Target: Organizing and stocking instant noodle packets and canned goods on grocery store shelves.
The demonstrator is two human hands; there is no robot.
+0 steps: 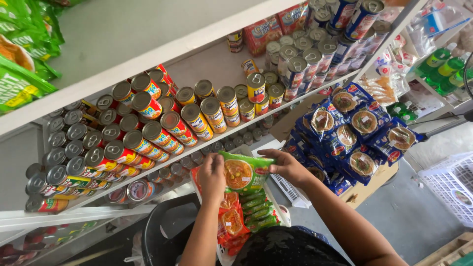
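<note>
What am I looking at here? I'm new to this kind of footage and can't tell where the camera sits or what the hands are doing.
There is one picture, from a camera on a person's head, looking down at their own bare hands. The left hand and right hand together hold a flat green plastic noodle packet. Under it, more orange and green packets sit stacked in a container. Ahead, a white shelf carries rows of round metal cans. To the right lies a pile of blue noodle packets.
</note>
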